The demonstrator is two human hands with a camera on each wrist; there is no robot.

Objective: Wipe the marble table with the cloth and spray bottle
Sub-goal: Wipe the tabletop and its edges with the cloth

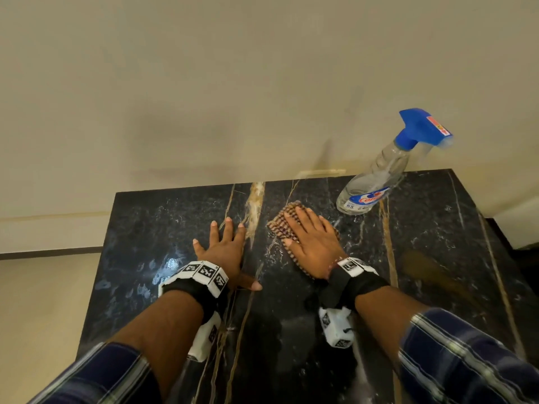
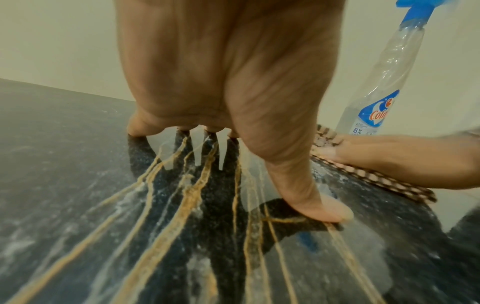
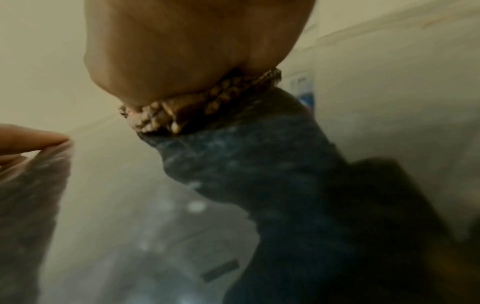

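Note:
A black marble table (image 1: 175,228) with gold and white veins fills the head view. My right hand (image 1: 312,246) lies flat, fingers straight, pressing a brown checked cloth (image 1: 283,220) onto the marble near the middle. The cloth (image 3: 215,96) shows under the palm in the blurred right wrist view. My left hand (image 1: 224,246) rests flat on the bare marble just left of the cloth, fingers spread, thumb out; the left wrist view shows its fingertips (image 2: 137,128) touching the stone. A clear spray bottle (image 1: 376,176) with a blue trigger head stands at the back right, untouched.
A beige wall (image 1: 204,83) rises directly behind the table's far edge. The floor (image 1: 43,301) lies beyond the table's left edge, and the right edge drops off past the bottle. Wet smears (image 1: 163,266) glint on the marble left of my left wrist.

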